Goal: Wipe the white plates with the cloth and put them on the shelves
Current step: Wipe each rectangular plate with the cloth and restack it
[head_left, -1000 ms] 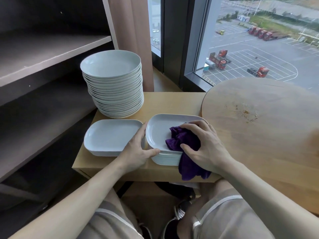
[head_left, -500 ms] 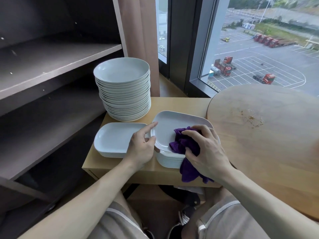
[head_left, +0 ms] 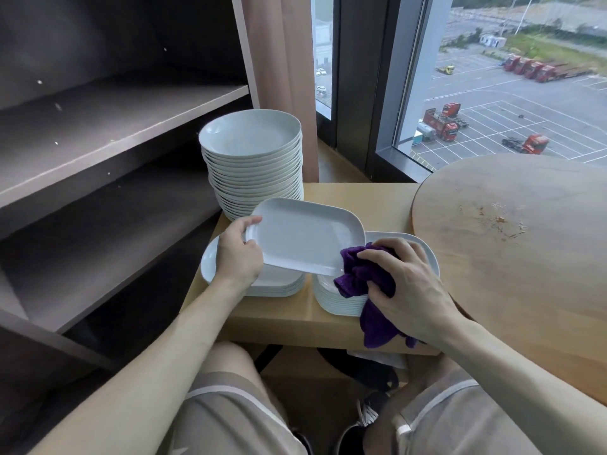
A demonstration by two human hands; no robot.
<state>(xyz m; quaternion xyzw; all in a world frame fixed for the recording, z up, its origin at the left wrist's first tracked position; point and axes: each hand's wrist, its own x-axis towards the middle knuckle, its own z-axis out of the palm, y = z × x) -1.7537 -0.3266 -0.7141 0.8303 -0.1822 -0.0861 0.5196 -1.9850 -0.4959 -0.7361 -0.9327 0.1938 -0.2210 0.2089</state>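
Note:
My left hand (head_left: pixel 239 251) grips the left edge of a white rectangular plate (head_left: pixel 307 236) and holds it tilted in the air above the small table. My right hand (head_left: pixel 404 287) clutches a bunched purple cloth (head_left: pixel 363 274) at the plate's lower right corner, over a stack of rectangular plates (head_left: pixel 341 297). A low pile of rectangular plates (head_left: pixel 279 285) lies under my left hand. A tall stack of round white plates (head_left: pixel 253 159) stands behind. Dark bare shelves (head_left: pixel 108 126) are on the left.
The plates sit on a small light wooden table (head_left: pixel 358 198). A round wooden tabletop (head_left: pixel 512 231) adjoins it on the right. A window and a curtain stand behind. My knees and shoes are below the table edge.
My left hand has lifted the top plate off the right stack and carried it up and to the left. The cloth in my right hand has stayed over the stack. The view has shifted slightly.

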